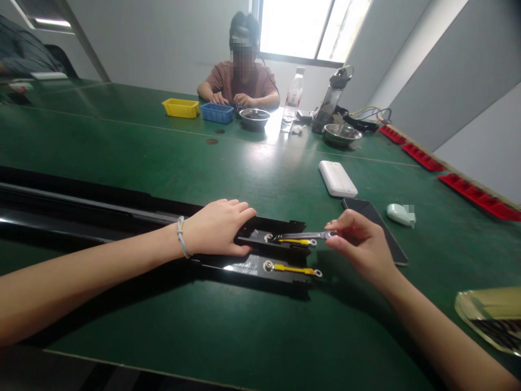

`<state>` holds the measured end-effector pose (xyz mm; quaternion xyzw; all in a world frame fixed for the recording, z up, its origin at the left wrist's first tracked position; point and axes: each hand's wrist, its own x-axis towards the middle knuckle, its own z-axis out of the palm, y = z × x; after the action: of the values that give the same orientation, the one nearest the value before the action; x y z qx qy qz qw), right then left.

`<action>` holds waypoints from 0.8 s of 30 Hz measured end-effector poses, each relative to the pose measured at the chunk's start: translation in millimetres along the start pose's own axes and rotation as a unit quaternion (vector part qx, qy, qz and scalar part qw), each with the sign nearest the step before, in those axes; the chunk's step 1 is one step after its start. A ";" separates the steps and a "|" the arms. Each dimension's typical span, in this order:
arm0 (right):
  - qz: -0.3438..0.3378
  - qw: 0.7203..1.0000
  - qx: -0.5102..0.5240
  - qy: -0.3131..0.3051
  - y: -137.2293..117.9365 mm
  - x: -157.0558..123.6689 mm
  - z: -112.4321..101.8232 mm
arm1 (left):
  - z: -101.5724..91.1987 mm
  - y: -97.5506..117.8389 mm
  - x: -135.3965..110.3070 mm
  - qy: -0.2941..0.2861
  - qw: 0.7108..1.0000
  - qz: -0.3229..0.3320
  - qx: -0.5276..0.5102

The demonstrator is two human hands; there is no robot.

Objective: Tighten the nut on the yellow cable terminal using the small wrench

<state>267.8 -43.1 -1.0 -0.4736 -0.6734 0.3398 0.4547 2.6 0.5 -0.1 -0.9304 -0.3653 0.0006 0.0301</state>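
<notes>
Two long black metal channels (pixel 240 266) lie side by side on the green table. My left hand (pixel 220 225) wraps over the far channel near its right end, thumb toward me, pressing it down. Between the thumb and fingers of my right hand (pixel 358 239) is a wrench (pixel 305 235), held by its right end. The wrench's other end reaches a nut (pixel 268 238) in the far channel, beside a short yellow wire (pixel 299 243) with a ring terminal. In the near channel, another yellow wire (pixel 293 269) is fastened at a nut (pixel 267 265); its free ring terminal (pixel 317 273) sticks out past the end.
Beyond my right hand lie a dark phone (pixel 376 222), a white box-like device (pixel 337 179) and a pale mouse-shaped item (pixel 401 214). A yellow bin (pixel 181 108), blue bin (pixel 217 113), steel bowls (pixel 342 134) and bottles (pixel 292 103) stand farther back. Another person (pixel 244 76) sits opposite.
</notes>
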 end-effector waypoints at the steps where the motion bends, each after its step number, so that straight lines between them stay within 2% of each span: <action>1: 0.010 1.000 0.006 0.001 0.6 0.7 -0.3 | -0.1 0.1 0.0 0.000 1.000 0.001 0.000; 10: 0.056 0.995 0.080 0.000 20.5 6.9 -3.9 | -1.4 0.3 -0.1 0.002 1.000 0.004 0.004; 24: 0.069 0.993 0.089 -0.014 28.4 11.5 -7.3 | -0.1 0.3 0.0 0.000 1.000 0.006 0.002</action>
<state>282.3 -22.9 -20.3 -0.4721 -0.6120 0.4358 0.4612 2.8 0.3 -0.1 -0.9327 -0.3593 0.0015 0.0321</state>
